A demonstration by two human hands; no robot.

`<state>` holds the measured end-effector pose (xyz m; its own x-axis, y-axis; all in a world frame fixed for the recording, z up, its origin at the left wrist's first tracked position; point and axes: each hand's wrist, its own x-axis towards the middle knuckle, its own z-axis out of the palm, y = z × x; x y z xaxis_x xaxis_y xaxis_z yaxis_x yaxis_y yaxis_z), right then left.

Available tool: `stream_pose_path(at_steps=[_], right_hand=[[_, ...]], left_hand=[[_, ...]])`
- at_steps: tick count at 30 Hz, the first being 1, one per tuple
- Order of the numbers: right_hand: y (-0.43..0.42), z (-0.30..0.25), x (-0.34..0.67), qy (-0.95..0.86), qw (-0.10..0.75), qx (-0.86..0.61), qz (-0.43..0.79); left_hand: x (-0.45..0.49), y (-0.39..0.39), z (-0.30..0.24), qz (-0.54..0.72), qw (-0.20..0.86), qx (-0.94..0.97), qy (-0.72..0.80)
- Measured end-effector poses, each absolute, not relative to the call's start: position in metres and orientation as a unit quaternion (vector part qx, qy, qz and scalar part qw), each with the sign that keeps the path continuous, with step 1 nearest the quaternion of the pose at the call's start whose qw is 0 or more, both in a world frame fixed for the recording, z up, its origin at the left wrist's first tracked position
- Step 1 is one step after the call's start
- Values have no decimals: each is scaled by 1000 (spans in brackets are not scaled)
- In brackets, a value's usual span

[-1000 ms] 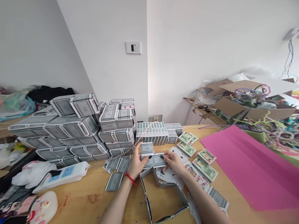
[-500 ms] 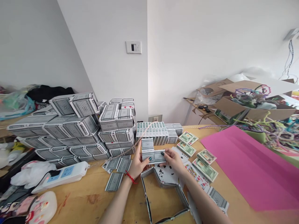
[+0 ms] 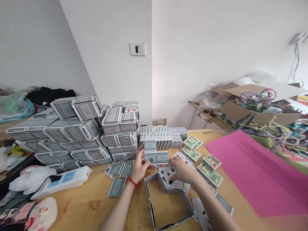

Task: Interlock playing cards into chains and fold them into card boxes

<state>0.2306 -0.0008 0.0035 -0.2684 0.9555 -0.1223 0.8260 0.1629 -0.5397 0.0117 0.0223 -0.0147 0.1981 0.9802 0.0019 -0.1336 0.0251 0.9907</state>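
My left hand [image 3: 139, 166] grips a small L-shaped piece of joined playing cards [image 3: 156, 154], backs outward, held up above the table. My right hand [image 3: 182, 171] rests lower, palm down, fingers curled onto a face-up clubs card [image 3: 166, 175] lying on the table. Just in front of both hands sits an open frame of cards [image 3: 168, 205] standing on edge, joined into a loop. Loose face-down cards [image 3: 119, 178] lie left of my left wrist.
A tall pile of card-covered boxes [image 3: 72, 131] fills the left back. A row of card decks [image 3: 158, 136] stands by the wall. Green packs [image 3: 209, 171], pink paper [image 3: 255, 173], a power strip [image 3: 64, 178] and a cardboard box of pipe cleaners [image 3: 260, 109] surround the work spot.
My right hand let go of the joined card piece and dropped onto the clubs card. My left hand lifted the piece slightly up and back.
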Motion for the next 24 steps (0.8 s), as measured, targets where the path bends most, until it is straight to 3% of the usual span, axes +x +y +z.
stream_pose_path(at_steps=[3,10,15,21,24], right_hand=[[1,4,228,-748,125,-602,250],[5,15,239,-705,251,-605,273],[7,20,248,-652,309,-630,288],[3,33,252,-655,306,-595,351],[1,39,250,-635,348,-574,382]], left_hand=[[11,23,-15,478,571,521,417],[5,28,-19,510,536,517,431],[1,33,-22,577,572,428,396],[2,34,-21,609,583,379,383],[3,34,-23,615,548,391,412]])
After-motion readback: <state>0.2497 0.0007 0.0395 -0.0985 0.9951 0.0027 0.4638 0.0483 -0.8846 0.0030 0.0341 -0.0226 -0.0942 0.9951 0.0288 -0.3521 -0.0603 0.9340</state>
